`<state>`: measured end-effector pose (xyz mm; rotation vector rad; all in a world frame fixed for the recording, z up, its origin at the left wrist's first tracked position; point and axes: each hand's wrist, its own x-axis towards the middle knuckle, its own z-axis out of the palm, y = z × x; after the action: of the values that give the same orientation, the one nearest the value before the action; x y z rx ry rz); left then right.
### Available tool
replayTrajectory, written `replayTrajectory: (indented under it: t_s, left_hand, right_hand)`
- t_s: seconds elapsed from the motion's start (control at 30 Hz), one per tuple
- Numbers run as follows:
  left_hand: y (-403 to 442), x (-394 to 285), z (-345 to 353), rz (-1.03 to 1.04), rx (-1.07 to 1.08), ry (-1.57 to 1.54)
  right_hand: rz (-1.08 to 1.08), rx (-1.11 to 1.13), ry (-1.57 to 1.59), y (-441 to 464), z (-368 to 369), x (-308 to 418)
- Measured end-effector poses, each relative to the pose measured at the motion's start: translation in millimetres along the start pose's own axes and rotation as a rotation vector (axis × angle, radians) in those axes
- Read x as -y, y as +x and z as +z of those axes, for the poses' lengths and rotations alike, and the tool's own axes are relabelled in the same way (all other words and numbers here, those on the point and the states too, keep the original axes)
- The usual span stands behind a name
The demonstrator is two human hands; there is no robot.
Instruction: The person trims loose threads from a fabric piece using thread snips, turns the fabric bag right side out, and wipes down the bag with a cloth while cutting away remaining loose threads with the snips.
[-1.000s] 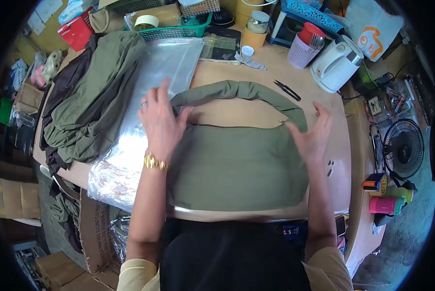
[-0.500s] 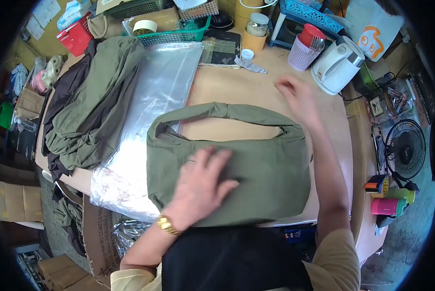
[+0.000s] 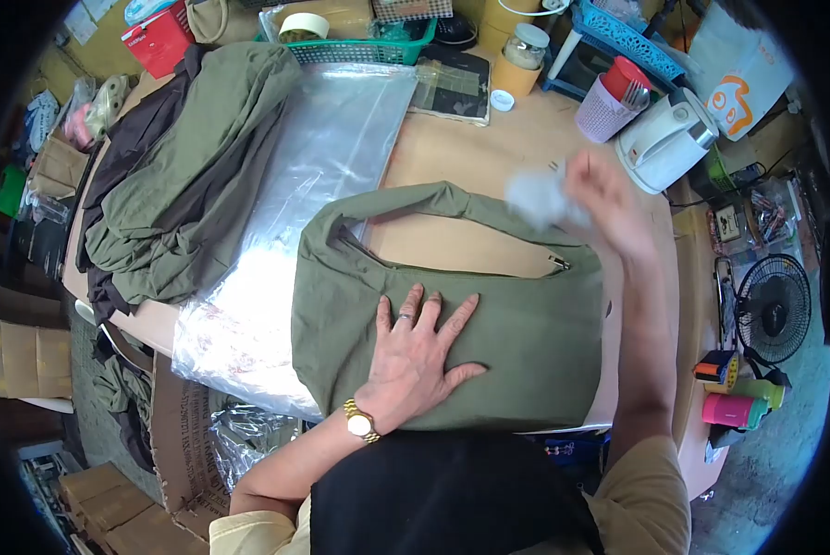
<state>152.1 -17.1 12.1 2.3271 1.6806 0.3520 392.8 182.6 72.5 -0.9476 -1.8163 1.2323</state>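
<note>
A green fabric bag (image 3: 526,342) lies flat on the brown table, its strap arched away from me and its zip opening edged by a metal zip pull (image 3: 559,264). My left hand (image 3: 415,356) rests palm down on the bag's front with the fingers spread. Above the bag's right side, my right hand (image 3: 609,199) is closed on a pale grey cloth (image 3: 542,196), which is blurred by motion. The scissors are not clearly visible behind the hand and cloth.
Clear plastic sheets (image 3: 313,157) lie left of the bag, beside piled green and dark garments (image 3: 184,166). Along the back stand a green basket (image 3: 368,54), a jar (image 3: 526,46), a purple cup (image 3: 600,111) and a white kettle (image 3: 664,143). A fan (image 3: 774,308) is at right.
My right hand has picked up the grey cloth from the back of the table and brought it toward the bag. My left hand has flattened on the bag with its fingers spread.
</note>
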Motion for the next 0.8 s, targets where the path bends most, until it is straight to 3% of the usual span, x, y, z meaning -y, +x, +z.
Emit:
replayTrajectory:
  t_s: [0.07, 0.17, 0.23, 0.53, 0.8]
  left_hand:
    - [4.0, -5.2, 8.0, -0.027, 0.001, 0.028]
    - [3.9, -1.9, 17.3, -0.031, -0.048, 0.052]
    - [2.5, -1.7, 21.5, -0.012, -0.098, 0.04]
    - [1.0, -0.3, 24.7, -0.015, -0.103, 0.052]
    - [0.2, 2.4, 25.3, -0.013, -0.121, 0.04]
  right_hand:
    - [0.251, 0.252, -0.102, -45.8, 9.7, 29.7]
    - [0.396, 0.264, -0.384, -80.4, 51.6, 21.6]
    - [-0.273, 0.005, -0.774, -92.9, 78.9, -9.0]
    - [-0.532, 0.177, -0.877, -61.5, 114.9, -43.6]
    - [-0.56, 0.265, -0.935, -59.8, 110.0, -38.8]
